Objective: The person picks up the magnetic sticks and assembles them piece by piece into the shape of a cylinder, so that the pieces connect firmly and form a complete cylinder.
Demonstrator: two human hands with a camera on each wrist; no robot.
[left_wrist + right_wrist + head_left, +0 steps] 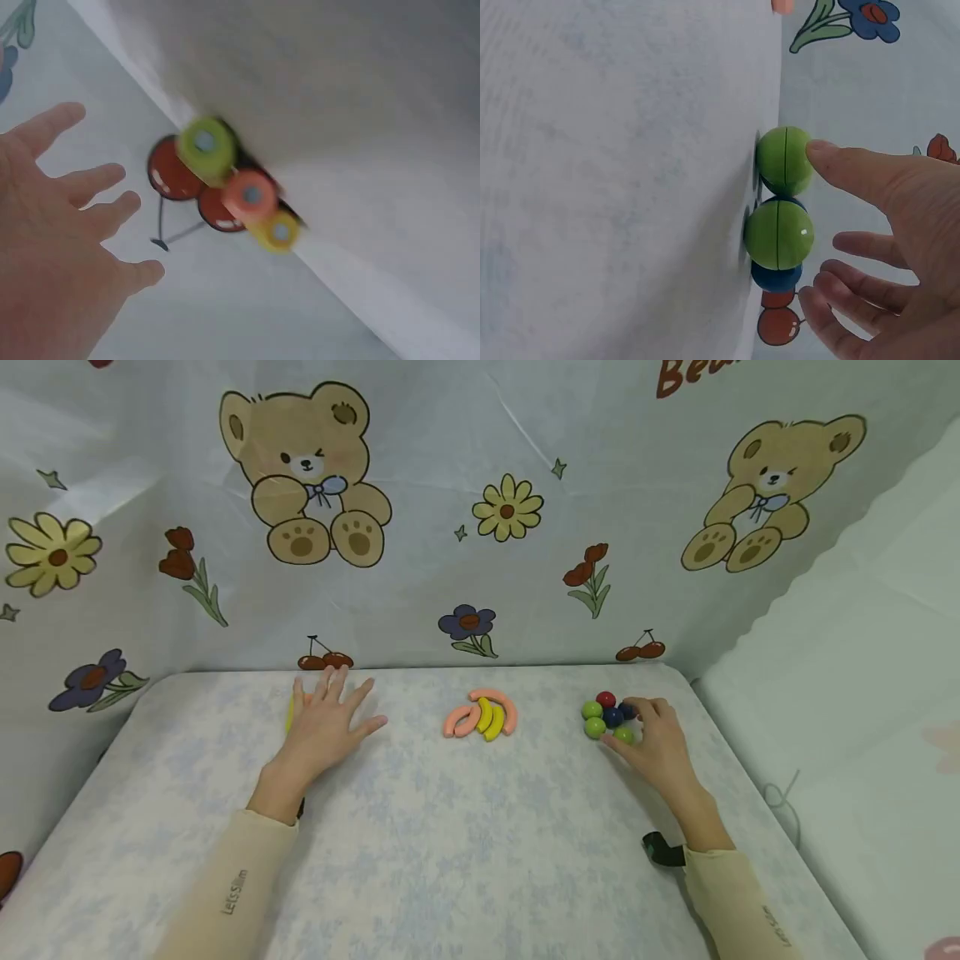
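My left hand (318, 735) hovers with spread fingers over small pieces at the back left, which it mostly hides in the head view. The left wrist view shows them as a green round piece (207, 150), a pink one (250, 194) and a yellow one (277, 231), each with a pale centre. At the back right, my right hand (660, 752) reaches beside a cluster of small balls: green (595, 727), red (606, 699) and dark blue (612, 717). Its thumb is close to a green ball (784, 159); whether they touch I cannot tell. The other fingers are apart and slightly bent.
Between the hands lie pink sausage-shaped pieces (510, 714) and two yellow banana-shaped pieces (493, 724). A printed cloth (427, 460) hangs behind the table (450, 843). A dark strap piece (663, 849) is by the right wrist.
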